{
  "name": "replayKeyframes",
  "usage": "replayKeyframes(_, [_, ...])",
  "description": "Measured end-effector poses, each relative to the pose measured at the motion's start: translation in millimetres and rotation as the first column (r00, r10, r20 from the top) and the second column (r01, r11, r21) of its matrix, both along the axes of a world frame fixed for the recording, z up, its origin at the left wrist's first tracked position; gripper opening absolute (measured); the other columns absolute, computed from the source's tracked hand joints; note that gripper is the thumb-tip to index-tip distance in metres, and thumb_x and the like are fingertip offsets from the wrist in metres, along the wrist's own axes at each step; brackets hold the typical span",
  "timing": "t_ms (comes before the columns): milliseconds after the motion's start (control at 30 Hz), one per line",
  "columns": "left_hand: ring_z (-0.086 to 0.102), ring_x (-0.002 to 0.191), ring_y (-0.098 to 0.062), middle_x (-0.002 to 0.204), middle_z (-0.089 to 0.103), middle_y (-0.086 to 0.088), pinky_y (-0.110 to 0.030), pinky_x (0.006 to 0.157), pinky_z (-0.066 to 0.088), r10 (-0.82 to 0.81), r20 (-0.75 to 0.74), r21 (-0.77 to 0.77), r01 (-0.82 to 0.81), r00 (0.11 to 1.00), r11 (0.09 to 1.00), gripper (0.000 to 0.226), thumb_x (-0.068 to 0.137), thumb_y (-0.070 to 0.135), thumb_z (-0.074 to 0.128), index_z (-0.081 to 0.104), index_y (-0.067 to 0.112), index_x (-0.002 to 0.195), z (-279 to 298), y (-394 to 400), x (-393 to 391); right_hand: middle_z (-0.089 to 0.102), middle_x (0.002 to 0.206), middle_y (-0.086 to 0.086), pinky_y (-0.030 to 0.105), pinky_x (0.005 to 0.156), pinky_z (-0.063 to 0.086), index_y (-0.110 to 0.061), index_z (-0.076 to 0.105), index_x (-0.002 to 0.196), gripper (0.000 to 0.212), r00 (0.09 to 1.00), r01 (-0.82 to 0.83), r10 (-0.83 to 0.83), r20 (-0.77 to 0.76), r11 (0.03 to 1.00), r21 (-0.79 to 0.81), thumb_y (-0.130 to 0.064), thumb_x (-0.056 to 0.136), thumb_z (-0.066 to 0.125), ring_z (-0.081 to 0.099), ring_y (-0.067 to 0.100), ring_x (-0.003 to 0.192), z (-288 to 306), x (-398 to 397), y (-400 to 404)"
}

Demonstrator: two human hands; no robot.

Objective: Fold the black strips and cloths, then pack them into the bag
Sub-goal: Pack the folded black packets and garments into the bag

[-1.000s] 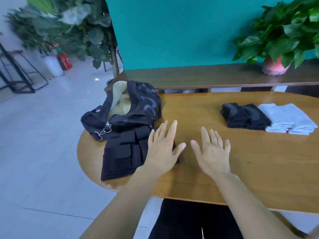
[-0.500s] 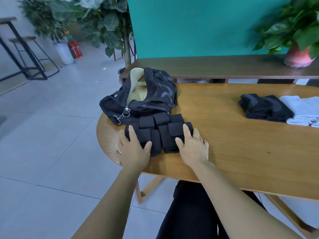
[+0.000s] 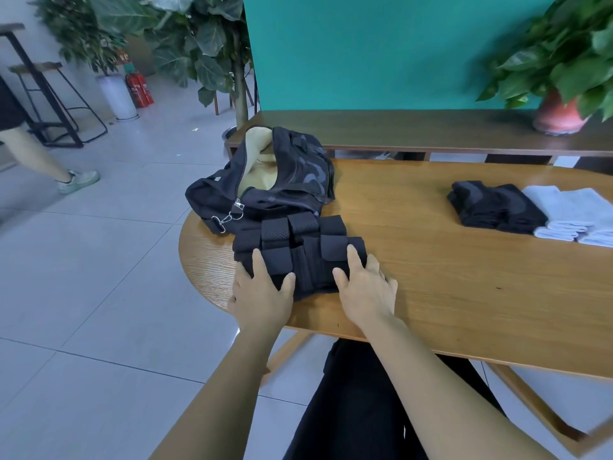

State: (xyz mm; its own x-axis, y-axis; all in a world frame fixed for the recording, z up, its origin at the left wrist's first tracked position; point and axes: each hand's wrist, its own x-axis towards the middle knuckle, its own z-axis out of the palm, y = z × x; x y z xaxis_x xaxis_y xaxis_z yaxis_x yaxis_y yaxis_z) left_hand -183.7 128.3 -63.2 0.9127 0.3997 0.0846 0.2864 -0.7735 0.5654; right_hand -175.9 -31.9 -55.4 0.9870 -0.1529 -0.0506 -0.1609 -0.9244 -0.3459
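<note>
A pile of folded black strips (image 3: 300, 249) lies at the left end of the wooden table (image 3: 447, 287). My left hand (image 3: 260, 293) grips the pile's left side, thumb on top. My right hand (image 3: 365, 288) grips its right side the same way. Just behind the pile sits an open black bag (image 3: 292, 180) with a pale lining showing through its unzipped mouth. Folded black cloths (image 3: 494, 205) rest at the table's right, touching a stack of folded white cloths (image 3: 577, 215).
A low wooden bench (image 3: 414, 131) runs behind the table with a potted plant (image 3: 560, 74) on it, before a teal wall. Leafy plants, a fire extinguisher (image 3: 139, 88) and a stool (image 3: 49, 101) stand at the left. A person's leg (image 3: 49, 161) crosses the tiled floor there.
Both hands moved from flat on the table onto the two sides of the strip pile and closed on it. The view shifted left, and a walking leg entered at the left.
</note>
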Motion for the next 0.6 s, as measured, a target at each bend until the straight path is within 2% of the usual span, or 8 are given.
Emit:
replayKeyframes(67, [0.024,0.142,-0.031,0.154,0.023,-0.015,-0.056,0.108,0.032,-0.005,-0.008,0.008,0.005,1.0,1.0,0.08,0.089,0.055,0.051,0.011,0.027,0.152,0,-5,-3,0.017,0.157,0.013,0.042,0.11,0.021,-0.031,0.005,0.154,0.056,1.0,0.016,-0.016,-0.004,1.0,-0.001,-0.046,0.103,0.023,0.034,0.024,0.137,0,-4,-4])
replayKeyframes(233, [0.036,0.132,-0.033,0.148,0.029,-0.014,-0.056,0.103,0.037,-0.031,-0.038,0.002,0.031,0.999,1.0,0.079,0.088,0.057,0.051,0.012,0.028,0.151,1,-23,-6,0.02,0.156,0.011,0.043,0.107,0.023,-0.031,0.007,0.153,0.055,0.998,0.059,-0.059,0.012,0.998,0.015,-0.043,0.103,0.024,0.04,0.023,0.13,3,-14,-21])
replayKeyframes(400, [0.029,0.138,-0.032,0.155,0.02,-0.014,-0.055,0.105,0.035,-0.092,-0.082,0.031,0.094,0.992,0.995,0.079,0.091,0.058,0.047,0.007,0.028,0.153,3,-56,-10,0.021,0.156,0.01,0.044,0.107,0.023,-0.032,0.009,0.153,0.054,0.991,0.131,-0.132,0.011,0.991,0.036,-0.041,0.102,0.025,0.04,0.023,0.13,5,-24,-54])
replayKeyframes(600, [0.021,0.142,-0.03,0.156,0.015,-0.013,-0.052,0.109,0.031,-0.192,-0.106,0.025,0.196,0.976,0.98,0.077,0.094,0.057,0.043,0.003,0.028,0.153,10,-107,-10,0.028,0.151,0.009,0.044,0.101,0.027,-0.032,0.013,0.152,0.054,0.972,0.234,-0.234,0.014,0.971,0.05,-0.039,0.101,0.026,0.045,0.022,0.119,7,-30,-99])
